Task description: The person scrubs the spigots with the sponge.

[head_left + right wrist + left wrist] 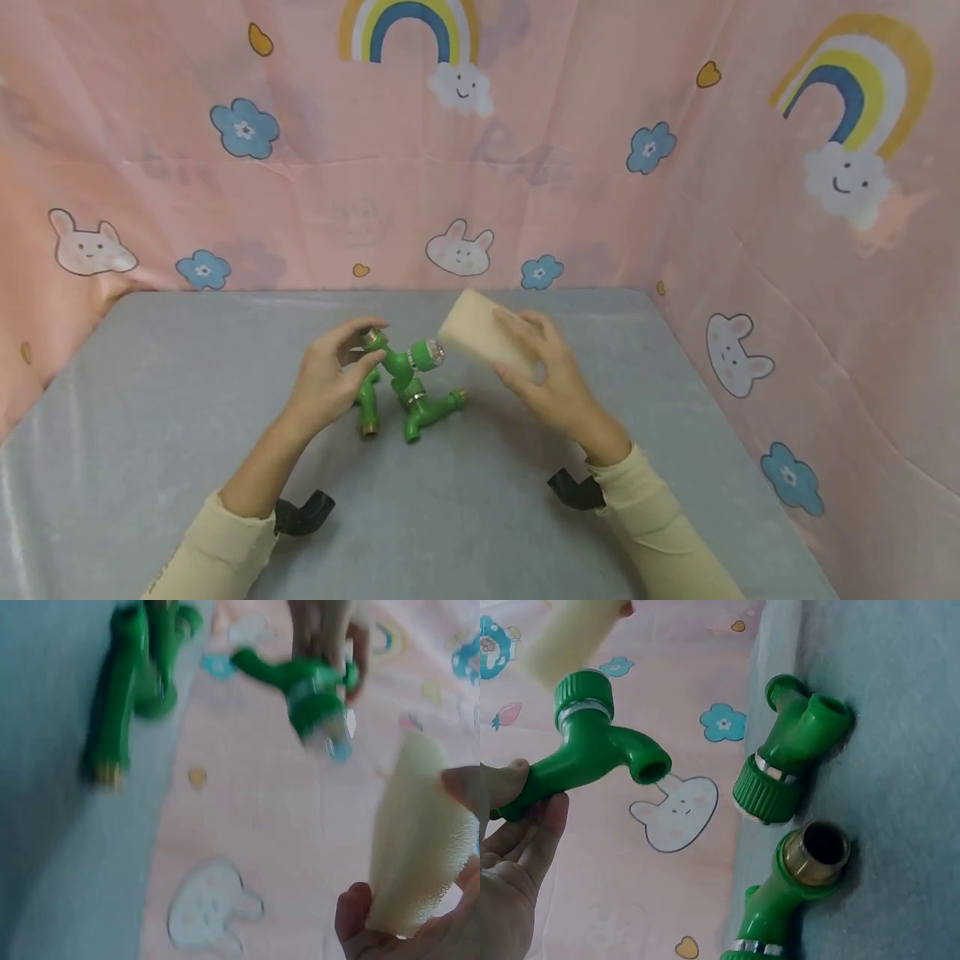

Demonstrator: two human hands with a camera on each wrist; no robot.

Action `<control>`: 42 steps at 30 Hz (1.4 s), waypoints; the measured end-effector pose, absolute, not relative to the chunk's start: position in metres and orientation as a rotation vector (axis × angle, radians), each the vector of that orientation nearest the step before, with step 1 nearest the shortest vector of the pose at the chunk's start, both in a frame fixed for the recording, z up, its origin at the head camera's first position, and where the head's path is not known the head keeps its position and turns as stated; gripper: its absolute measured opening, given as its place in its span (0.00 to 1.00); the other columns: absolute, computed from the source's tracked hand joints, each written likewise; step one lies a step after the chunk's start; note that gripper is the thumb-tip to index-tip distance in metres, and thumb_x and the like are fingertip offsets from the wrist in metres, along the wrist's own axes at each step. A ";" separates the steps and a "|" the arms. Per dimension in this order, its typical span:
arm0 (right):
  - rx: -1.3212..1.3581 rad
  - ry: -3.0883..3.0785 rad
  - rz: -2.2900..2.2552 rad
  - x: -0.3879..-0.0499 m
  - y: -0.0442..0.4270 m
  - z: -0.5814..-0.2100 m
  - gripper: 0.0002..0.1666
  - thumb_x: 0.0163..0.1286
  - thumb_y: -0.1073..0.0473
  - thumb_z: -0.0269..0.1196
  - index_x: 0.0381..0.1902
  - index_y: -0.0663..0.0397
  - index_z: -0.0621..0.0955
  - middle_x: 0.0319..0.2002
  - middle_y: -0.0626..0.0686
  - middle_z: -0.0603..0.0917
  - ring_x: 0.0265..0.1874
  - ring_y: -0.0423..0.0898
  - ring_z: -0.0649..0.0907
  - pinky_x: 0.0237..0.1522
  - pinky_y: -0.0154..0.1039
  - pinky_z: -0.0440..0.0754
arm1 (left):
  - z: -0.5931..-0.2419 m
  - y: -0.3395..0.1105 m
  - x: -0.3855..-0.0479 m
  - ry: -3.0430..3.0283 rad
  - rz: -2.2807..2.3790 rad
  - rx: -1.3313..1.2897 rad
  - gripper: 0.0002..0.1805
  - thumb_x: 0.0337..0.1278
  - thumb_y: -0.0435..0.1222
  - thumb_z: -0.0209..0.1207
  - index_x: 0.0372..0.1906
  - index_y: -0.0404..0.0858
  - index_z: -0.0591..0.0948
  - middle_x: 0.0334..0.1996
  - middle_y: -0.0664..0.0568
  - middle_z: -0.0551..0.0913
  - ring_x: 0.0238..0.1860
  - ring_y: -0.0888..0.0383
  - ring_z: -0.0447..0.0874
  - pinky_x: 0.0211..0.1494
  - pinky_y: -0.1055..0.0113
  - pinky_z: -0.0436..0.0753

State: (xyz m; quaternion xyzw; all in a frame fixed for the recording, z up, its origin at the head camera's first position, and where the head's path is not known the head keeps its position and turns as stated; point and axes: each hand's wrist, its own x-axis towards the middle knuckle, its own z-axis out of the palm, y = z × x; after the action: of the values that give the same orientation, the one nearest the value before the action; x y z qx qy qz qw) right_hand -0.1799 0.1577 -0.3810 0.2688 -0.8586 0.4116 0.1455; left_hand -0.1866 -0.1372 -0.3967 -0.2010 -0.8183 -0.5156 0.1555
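My left hand (330,371) pinches a green faucet (585,754) by its threaded end and holds it above the table, its ribbed knob pointing toward the right hand. In my right hand (551,371) is a cream-coloured sponge block (483,333), gripped between thumb and fingers. The sponge is close to the faucet's knob; in the head view a small gap shows between them. Two more green faucets lie on the table under the held one: one (435,412) with its spout toward me, the other (367,404) partly hidden behind my left hand.
A grey cloth covers the table (465,517). Pink printed curtain (315,200) hangs at the back and sides. Black curved pieces (303,512) stick out beside both sleeves at the wrists.
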 end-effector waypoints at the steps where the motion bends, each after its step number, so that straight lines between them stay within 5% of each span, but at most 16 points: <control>1: 0.807 -2.457 1.229 -0.179 0.154 -0.382 0.39 0.68 0.61 0.66 0.76 0.46 0.68 0.68 0.62 0.70 0.57 0.58 0.76 0.49 0.51 0.80 | -0.396 -0.137 -0.187 -2.343 -1.520 -0.574 0.20 0.61 0.23 0.63 0.58 0.34 0.80 0.48 0.42 0.85 0.49 0.61 0.84 0.51 0.74 0.86; 5: 0.928 -2.470 1.302 -0.174 0.139 -0.387 0.42 0.71 0.61 0.64 0.79 0.46 0.61 0.70 0.61 0.68 0.60 0.57 0.74 0.55 0.52 0.78 | -0.395 -0.136 -0.186 -2.323 -1.668 -0.598 0.18 0.64 0.24 0.61 0.58 0.33 0.79 0.48 0.39 0.83 0.47 0.69 0.83 0.48 0.75 0.86; 11: 0.905 -2.545 1.307 -0.175 0.137 -0.391 0.36 0.74 0.60 0.61 0.77 0.45 0.66 0.70 0.61 0.67 0.58 0.58 0.75 0.53 0.52 0.79 | -0.391 -0.135 -0.185 -2.269 -1.721 -0.605 0.18 0.64 0.22 0.60 0.58 0.31 0.78 0.47 0.39 0.82 0.47 0.69 0.83 0.44 0.74 0.87; 13: 0.889 -2.579 1.322 -0.177 0.142 -0.391 0.35 0.75 0.59 0.60 0.77 0.43 0.66 0.70 0.61 0.67 0.58 0.58 0.75 0.54 0.53 0.78 | -0.390 -0.136 -0.185 -2.259 -1.706 -0.594 0.21 0.62 0.22 0.62 0.60 0.31 0.78 0.49 0.39 0.83 0.49 0.64 0.85 0.45 0.75 0.87; 20: 0.797 -2.621 1.453 -0.181 0.158 -0.382 0.34 0.77 0.58 0.57 0.78 0.43 0.65 0.70 0.61 0.66 0.60 0.58 0.73 0.57 0.53 0.74 | -0.389 -0.138 -0.188 -2.206 -1.715 -0.490 0.24 0.56 0.21 0.66 0.60 0.28 0.80 0.50 0.33 0.87 0.48 0.76 0.85 0.51 0.76 0.85; 24: 0.861 -2.541 1.436 -0.178 0.154 -0.382 0.35 0.76 0.61 0.58 0.78 0.45 0.65 0.69 0.60 0.67 0.58 0.56 0.73 0.55 0.49 0.74 | -0.391 -0.135 -0.187 -2.234 -1.692 -0.504 0.17 0.61 0.25 0.65 0.55 0.28 0.81 0.45 0.34 0.88 0.45 0.71 0.87 0.48 0.74 0.87; 34: 0.948 -2.561 1.409 -0.173 0.141 -0.388 0.36 0.75 0.63 0.57 0.78 0.45 0.64 0.69 0.61 0.65 0.56 0.58 0.74 0.51 0.47 0.77 | -0.391 -0.130 -0.181 -2.296 -1.824 -0.658 0.18 0.76 0.32 0.52 0.64 0.30 0.69 0.45 0.29 0.87 0.39 0.68 0.90 0.45 0.64 0.90; 42: 0.844 -2.626 1.404 -0.178 0.158 -0.381 0.35 0.75 0.65 0.55 0.78 0.42 0.65 0.70 0.61 0.64 0.57 0.58 0.73 0.52 0.48 0.75 | -0.394 -0.130 -0.182 -2.394 -1.749 -0.588 0.16 0.81 0.37 0.44 0.64 0.36 0.63 0.45 0.31 0.87 0.41 0.42 0.92 0.42 0.60 0.91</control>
State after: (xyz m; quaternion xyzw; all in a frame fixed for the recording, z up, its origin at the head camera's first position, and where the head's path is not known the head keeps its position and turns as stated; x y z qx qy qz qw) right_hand -0.1775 0.1584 -0.3815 0.2726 -0.8482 0.4535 0.0230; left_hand -0.1815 -0.1304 -0.3938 -0.1943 -0.7906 -0.5776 0.0594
